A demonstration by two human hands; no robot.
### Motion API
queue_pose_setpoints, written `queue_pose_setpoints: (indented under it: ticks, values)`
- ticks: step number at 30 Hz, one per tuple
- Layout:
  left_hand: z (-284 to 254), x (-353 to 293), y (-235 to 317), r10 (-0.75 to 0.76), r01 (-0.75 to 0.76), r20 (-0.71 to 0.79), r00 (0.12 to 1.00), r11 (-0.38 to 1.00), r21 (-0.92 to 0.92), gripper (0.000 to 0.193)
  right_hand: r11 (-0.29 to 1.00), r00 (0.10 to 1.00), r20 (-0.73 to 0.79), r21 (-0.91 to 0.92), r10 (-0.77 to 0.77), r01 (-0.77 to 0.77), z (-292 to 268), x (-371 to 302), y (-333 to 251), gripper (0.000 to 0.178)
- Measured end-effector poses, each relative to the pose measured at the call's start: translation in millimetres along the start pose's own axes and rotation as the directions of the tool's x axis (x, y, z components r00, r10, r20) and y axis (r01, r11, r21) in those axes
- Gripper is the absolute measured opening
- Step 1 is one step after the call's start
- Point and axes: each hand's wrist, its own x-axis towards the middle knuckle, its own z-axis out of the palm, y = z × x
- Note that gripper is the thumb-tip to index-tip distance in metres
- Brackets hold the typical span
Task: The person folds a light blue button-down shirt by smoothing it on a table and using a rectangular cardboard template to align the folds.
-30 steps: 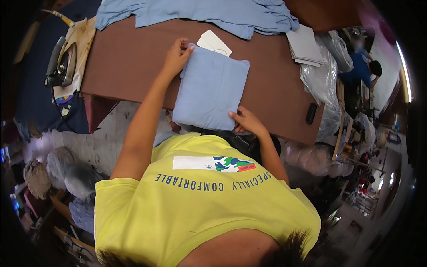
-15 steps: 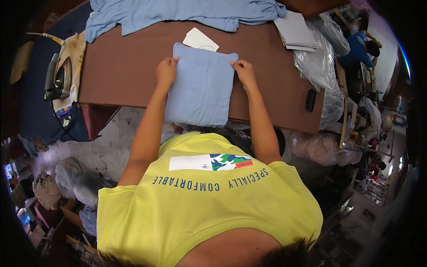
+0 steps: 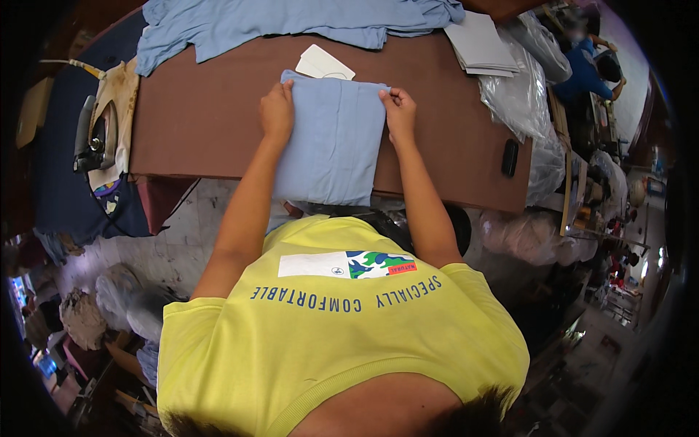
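Note:
A light blue folded garment (image 3: 328, 138) lies at the near edge of the brown table, its lower end reaching over that edge. My left hand (image 3: 277, 113) is closed on its far left corner. At the far right corner, my right hand (image 3: 398, 113) pinches the cloth between thumb and fingers. White card tags (image 3: 324, 63) rest on the table just beyond the garment's far edge, with a thin loop of string. Whether the tags are tied to the garment cannot be made out.
More light blue cloth (image 3: 291, 22) spreads along the table's far side. An iron (image 3: 98, 135) stands at the left. White sheets (image 3: 480, 45), clear plastic bags (image 3: 517, 95) and a small black object (image 3: 509, 158) are at the right. A person in blue (image 3: 582, 73) is at the far right.
My left hand has shifted slightly inward along the garment's left edge, and the fingers of my right hand have curled more. The garment has barely moved.

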Motion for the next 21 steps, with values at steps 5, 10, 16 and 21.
queue_pose_setpoints:
  ticks: [5, 10, 16, 21]
  values:
    - [12, 21, -15, 0.029, -0.053, 0.117, 0.993, 0.976, 0.21, 0.043, 0.736, 0.979, -0.049, -0.667, -0.2, 0.116, 12, -2, 10, 0.022]
    - [-26, -13, 22, 0.161, -0.158, -0.007, 0.987, 0.973, 0.167, 0.042, 0.722, 0.978, -0.083, -0.687, -0.189, 0.081, 10, -3, 9, 0.023]
    - [9, -47, 21, 0.337, -0.329, 0.019, 0.941, 0.903, 0.277, 0.034, 0.572, 0.974, -0.045, -0.815, -0.222, 0.092, 22, -8, 0, 0.021]
    - [10, -39, 21, 0.436, -0.396, -0.013, 0.9, 0.829, 0.394, 0.03, 0.542, 0.974, -0.024, -0.834, -0.227, 0.106, 22, -7, -2, 0.021]
